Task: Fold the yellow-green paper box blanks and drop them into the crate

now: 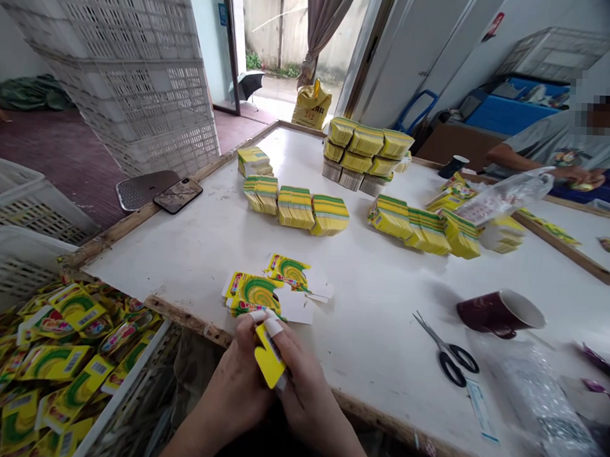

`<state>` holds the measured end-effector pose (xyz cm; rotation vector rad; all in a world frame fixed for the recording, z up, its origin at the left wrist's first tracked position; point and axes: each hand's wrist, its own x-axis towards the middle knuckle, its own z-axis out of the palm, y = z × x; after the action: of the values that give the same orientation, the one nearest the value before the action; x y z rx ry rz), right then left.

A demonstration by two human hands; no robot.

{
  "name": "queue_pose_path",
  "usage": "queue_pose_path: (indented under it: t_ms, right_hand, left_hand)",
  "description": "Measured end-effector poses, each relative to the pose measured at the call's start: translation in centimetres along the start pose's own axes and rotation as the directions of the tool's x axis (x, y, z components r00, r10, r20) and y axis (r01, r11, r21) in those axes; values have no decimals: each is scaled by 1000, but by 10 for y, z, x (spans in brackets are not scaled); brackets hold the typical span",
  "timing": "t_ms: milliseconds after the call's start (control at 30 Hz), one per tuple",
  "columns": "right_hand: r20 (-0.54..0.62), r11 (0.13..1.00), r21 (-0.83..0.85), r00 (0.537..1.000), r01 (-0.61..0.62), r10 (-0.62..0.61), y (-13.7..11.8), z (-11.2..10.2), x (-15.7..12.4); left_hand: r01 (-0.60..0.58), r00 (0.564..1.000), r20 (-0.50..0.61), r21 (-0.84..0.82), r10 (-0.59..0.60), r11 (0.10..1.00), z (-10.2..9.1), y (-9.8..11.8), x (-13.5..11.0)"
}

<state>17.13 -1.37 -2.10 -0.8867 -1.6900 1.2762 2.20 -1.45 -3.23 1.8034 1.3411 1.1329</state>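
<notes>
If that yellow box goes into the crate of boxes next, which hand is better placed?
Probably the left hand: it is nearer the crate on that side. The right hand, also holding the yellow box, is farther.

Left hand (242,373) and right hand (302,375) close together, fingers (287,342) curled, bare forearms (201,425) converging

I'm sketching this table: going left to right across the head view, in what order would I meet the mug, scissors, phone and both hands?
Phone, left hand, right hand, scissors, mug. The yellow carton overlaps both hands, so I left it out.
</notes>
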Motion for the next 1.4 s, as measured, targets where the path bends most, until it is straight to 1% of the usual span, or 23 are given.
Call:
queue_pose_path:
  t_ms: [33, 100, 167, 233, 300, 367, 433, 500, 567, 633, 700, 767, 800, 833, 900, 933, 1000, 1033, 1100, 1133, 1200, 1333, 1400]
  right_hand:
    - [-28, 998, -49, 999, 43, -45, 2, 0, 0]
    - [-144, 991, -105, 984, 88, -103, 9, -2, 2]
    - [-222, 983, -161, 966, 93, -128, 15, -5, 3]
    - [-168, 966, -241, 977, 88, -131, 18, -12, 3]
    - [-53, 946, -319, 996, 54, -75, 15, -21, 5]
    - [40, 936, -352, 999, 25, -11, 8, -32, 8]
    - [134, 942, -335, 991, 28, 18, -2, -43, 11]
    - [183, 958, -283, 983, 44, 9, -9, -48, 12]
    - [133, 972, -234, 991, 18, 14, -9, -45, 10]
    - [31, 983, -177, 998, -43, 49, -4, -35, 6]
    - [-25, 995, -58, 996, -84, 83, 3, -25, 3]
    - [-46, 994, 90, 997, -63, 68, 10, -17, 4]
    - [-71, 992, 121, 996, -43, 52, 13, -15, 6]
    - [-112, 995, 97, 993, -25, 36, 16, -14, 10]
    - [-223, 993, -114, 975, -30, 4, 22, -15, 20]
    - [-262, 966, -253, 965, -58, -11, 25, -15, 26]
    - [-279, 886, -453, 960, -101, -33, 32, -15, 38]
    - [-270, 858, -502, 962, -113, -31, 35, -14, 43]
    - [-246, 843, -525, 969, -116, -20, 41, -13, 50]
    - [-239, 848, -518, 971, -113, -16, 42, -12, 53]
    - [-232, 857, -503, 973, -110, -12, 44, -12, 55]
    - [-270, 893, -432, 963, -127, 6, 38, -10, 53]
    - [-273, 934, -332, 961, -131, 37, 31, -6, 48]
  left_hand:
    - [-10, 998, -57, 25, 12, 1000, 1, -2, 0]
    - [14, 992, -126, 102, -1, 995, 1, -6, 0]
    - [61, 993, -115, 176, -41, 983, -2, -7, -2]
    - [73, 995, -75, 218, -58, 973, -9, -8, -3]
    - [68, 997, -41, 238, -60, 969, -16, -9, -3]
    - [61, 998, -5, 237, -62, 969, -24, -9, -2]
    - [67, 996, 52, 197, -78, 978, -29, -8, 0]
    - [87, 990, 96, 135, -100, 987, -31, -6, 3]
    - [124, 988, 76, 96, -131, 988, -29, -2, 4]
    - [180, 983, 6, 66, -181, 981, -24, 1, 3]
    - [247, 968, -31, -49, -249, 968, -21, 4, 1]
    - [265, 937, -129, -336, -323, 904, -22, 5, 0]
    - [224, 910, -207, -484, -359, 846, -25, 5, 1]
    - [154, 868, -293, -607, -400, 779, -28, 5, 3]
    - [5, 761, -416, -764, -498, 646, -37, 5, 9]
    - [-32, 722, -421, -813, -549, 581, -41, 5, 13]
    - [-37, 678, -342, -900, -650, 435, -45, 5, 18]
    - [-10, 674, -278, -930, -685, 367, -44, 5, 20]
    - [66, 685, -180, -950, -706, 305, -41, 5, 20]
    - [91, 692, -156, -950, -705, 299, -38, 5, 20]
    - [87, 691, -178, -942, -701, 325, -33, 2, 19]
    - [-4, 658, -328, -901, -677, 433, -25, -7, 18]
    - [-59, 671, -393, -874, -629, 483, -19, -9, 16]
